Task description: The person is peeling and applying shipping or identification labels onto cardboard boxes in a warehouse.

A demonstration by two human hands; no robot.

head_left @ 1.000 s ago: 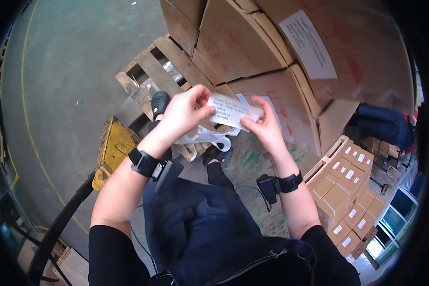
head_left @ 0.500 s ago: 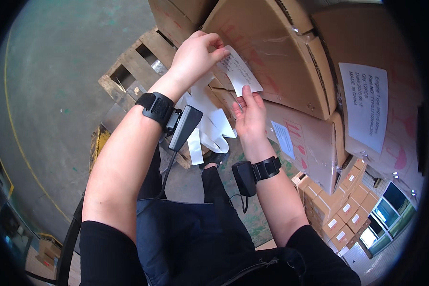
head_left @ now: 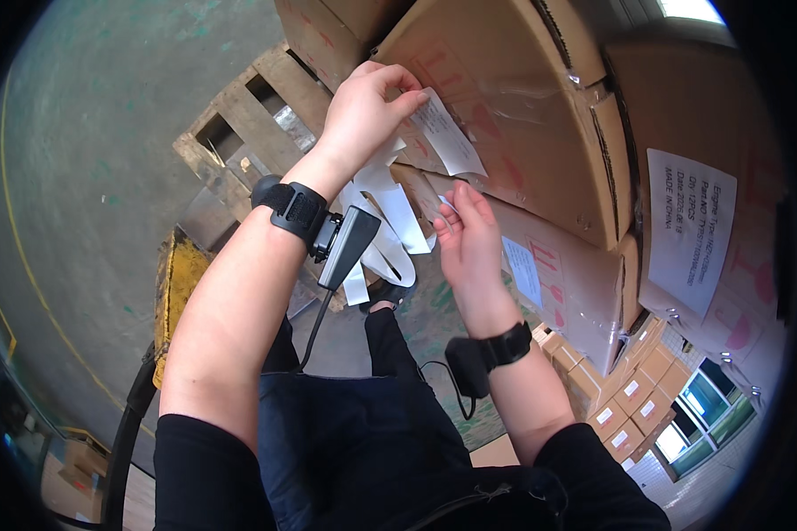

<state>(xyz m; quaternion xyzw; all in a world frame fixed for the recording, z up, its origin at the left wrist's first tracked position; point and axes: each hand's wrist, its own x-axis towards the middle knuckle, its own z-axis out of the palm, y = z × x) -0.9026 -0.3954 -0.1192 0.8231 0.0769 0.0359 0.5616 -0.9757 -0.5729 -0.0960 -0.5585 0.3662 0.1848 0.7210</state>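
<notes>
My left hand [head_left: 376,102] is closed, pinching the upper left corner of a white printed label [head_left: 450,137]. The label lies against the side of a large brown cardboard box [head_left: 522,97], and its lower end is free of my fingers. Just below that end is my right hand [head_left: 471,232], its fingers loosely bent and apart, holding nothing that I can see. A pale sliver shows behind those fingers; what it is cannot be made out. Long white paper strips [head_left: 398,221] hang below my left wrist.
A lower box with a white label [head_left: 522,270] and another labelled box [head_left: 691,230] stand at the right. A wooden pallet [head_left: 248,115] lies to the left, near a yellow metal part [head_left: 173,283]. Stacked cartons [head_left: 633,398] stand at the lower right.
My right hand has come off the label's lower end and moved down, fingers curling. My left hand keeps its pinch on the corner, and the label lies closer along the box.
</notes>
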